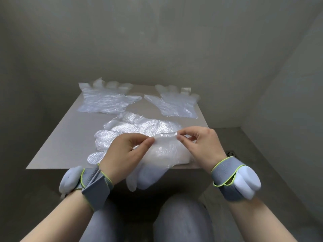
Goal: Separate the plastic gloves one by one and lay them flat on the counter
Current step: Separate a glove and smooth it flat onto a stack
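Your left hand [127,151] and right hand [202,145] each pinch the cuff edge of the top glove [164,154], probably to peel one layer free. It sits on the pile [139,125], drooping over the counter's [61,137] near edge. The left flat glove [106,102] and right flat glove [174,104] crowd the far side.

L hand [125,151] and R hand [201,145] both pinch top edge of a held glove [164,154], lifted over near edge of counter [57,137]; its fingers hang down past the edge. Glove pile [139,126] just behind hands. Two flat gloves at back: left flat glove [104,102], right flat glove [174,105], apart. Grey wrist straps [95,186] w/ white pods on both wrists.
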A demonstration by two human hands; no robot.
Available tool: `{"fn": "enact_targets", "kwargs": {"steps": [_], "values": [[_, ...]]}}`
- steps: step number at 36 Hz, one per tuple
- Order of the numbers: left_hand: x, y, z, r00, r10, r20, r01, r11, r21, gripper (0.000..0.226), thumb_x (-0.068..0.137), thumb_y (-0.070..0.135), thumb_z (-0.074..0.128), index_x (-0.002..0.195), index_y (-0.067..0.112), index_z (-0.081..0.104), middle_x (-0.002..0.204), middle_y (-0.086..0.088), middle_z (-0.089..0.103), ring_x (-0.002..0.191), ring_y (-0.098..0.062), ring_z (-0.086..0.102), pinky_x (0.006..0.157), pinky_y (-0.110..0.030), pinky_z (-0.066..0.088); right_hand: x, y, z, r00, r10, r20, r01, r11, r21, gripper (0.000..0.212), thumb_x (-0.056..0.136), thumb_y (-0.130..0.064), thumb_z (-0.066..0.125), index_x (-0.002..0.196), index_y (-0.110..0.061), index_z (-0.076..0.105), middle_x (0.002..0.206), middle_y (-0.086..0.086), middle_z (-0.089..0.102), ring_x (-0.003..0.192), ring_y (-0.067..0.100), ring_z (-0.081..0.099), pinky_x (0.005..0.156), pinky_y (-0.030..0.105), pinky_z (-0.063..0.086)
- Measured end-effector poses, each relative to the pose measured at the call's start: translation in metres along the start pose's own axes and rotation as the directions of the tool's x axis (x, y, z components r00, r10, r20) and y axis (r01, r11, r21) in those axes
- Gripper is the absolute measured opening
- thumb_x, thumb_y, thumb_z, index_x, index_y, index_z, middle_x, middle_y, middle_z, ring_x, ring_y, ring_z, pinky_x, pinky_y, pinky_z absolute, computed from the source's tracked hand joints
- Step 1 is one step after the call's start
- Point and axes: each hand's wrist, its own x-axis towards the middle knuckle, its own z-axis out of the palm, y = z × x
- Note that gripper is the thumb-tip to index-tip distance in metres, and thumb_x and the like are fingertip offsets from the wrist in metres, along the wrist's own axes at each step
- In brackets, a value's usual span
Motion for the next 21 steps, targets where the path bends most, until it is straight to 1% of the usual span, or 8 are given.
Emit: {"fn": "enact_targets", "kwargs": {"steps": [2,4,6,9,12,15,18,21], "values": [[0.001,0.000,0.000,1.000,-0.006,-0.007,0.006,1.000,-0.009,0.017,0.089,0.025,0.063,0.080,0.020,0.076,0.076,0.024,0.069,0.072,0.012,0.060,0.066,-0.005,0.039,0.000,0.003,-0.001,1.000,0.008,-0.013,-0.008,1.000,-0.011,0.004,0.081,-0.023,0.072,0.080,-0.022,0.076,0.073,-0.018,0.064,0.061,0.002,0.054,0.061,0.003,0.038],[0.002,0.001,-0.001,1.000,-0.019,-0.009,0.019,1.000,-0.019,0.018,0.089,0.026,0.062,0.076,0.024,0.074,0.067,0.021,0.068,0.066,0.009,0.058,0.063,-0.008,0.039,0.000,0.007,-0.003,0.999,0.027,-0.017,-0.027,1.000,-0.013,0.004,0.080,-0.023,0.072,0.081,-0.022,0.076,0.073,-0.016,0.064,0.061,0.005,0.054,0.062,0.006,0.040],[0.003,0.002,-0.002,0.999,-0.031,-0.016,0.031,0.999,-0.028,0.020,0.089,0.027,0.062,0.072,0.027,0.072,0.063,0.017,0.066,0.062,0.006,0.055,0.060,-0.009,0.038,0.001,0.010,-0.003,0.999,0.052,-0.015,-0.052,0.998,-0.024,0.004,0.081,-0.023,0.072,0.082,-0.022,0.076,0.074,-0.015,0.065,0.061,0.006,0.055,0.066,0.014,0.043],[0.005,0.006,-0.008,0.998,-0.048,-0.047,0.045,0.997,-0.060,0.017,0.088,0.027,0.063,0.078,0.023,0.075,0.076,0.011,0.072,0.073,0.000,0.062,0.064,-0.008,0.041,0.002,0.016,-0.003,0.996,0.086,-0.014,-0.086,0.995,-0.046,0.004,0.081,-0.023,0.071,0.081,-0.024,0.075,0.076,-0.013,0.066,0.065,0.014,0.058,0.072,0.024,0.049],[0.008,0.008,-0.020,0.996,-0.079,-0.040,0.075,0.992,-0.105,0.018,0.087,0.033,0.062,0.086,0.022,0.077,0.084,0.013,0.074,0.086,-0.002,0.065,0.078,-0.011,0.045,0.002,0.020,-0.002,0.996,0.090,-0.007,-0.090,0.994,-0.058,0.003,0.080,-0.024,0.072,0.082,-0.025,0.075,0.079,-0.010,0.069,0.066,0.016,0.059,0.075,0.029,0.051],[0.013,0.011,-0.032,0.997,-0.075,-0.035,0.069,0.987,-0.147,0.030,0.081,0.051,0.064,0.087,0.025,0.077,0.089,0.013,0.074,0.094,-0.004,0.066,0.095,-0.029,0.048,0.002,0.023,-0.002,0.997,0.078,-0.002,-0.078,0.995,-0.058,0.003,0.080,-0.024,0.072,0.080,-0.025,0.074,0.078,-0.011,0.068,0.063,0.016,0.059,0.074,0.030,0.052],[0.015,0.019,-0.041,0.998,-0.050,-0.044,0.041,0.983,-0.180,0.032,0.080,0.045,0.058,0.090,0.020,0.076,0.091,0.007,0.075,0.096,-0.007,0.067,0.100,-0.037,0.046,0.002,0.022,-0.002,0.999,0.049,0.019,-0.048,0.997,-0.062,0.004,0.081,-0.021,0.072,0.079,-0.024,0.074,0.076,-0.013,0.065,0.061,0.011,0.057,0.072,0.026,0.050],[0.018,0.025,-0.047,0.998,-0.044,-0.036,0.035,0.971,-0.236,0.028,0.085,0.043,0.063,0.090,0.018,0.076,0.092,0.002,0.075,0.098,-0.012,0.067,0.102,-0.040,0.045,0.001,0.023,-0.002,0.998,-0.002,0.060,0.009,0.994,-0.106,0.005,0.082,-0.018,0.070,0.083,-0.019,0.075,0.081,-0.010,0.067,0.066,0.003,0.053,0.073,0.020,0.045]]}}
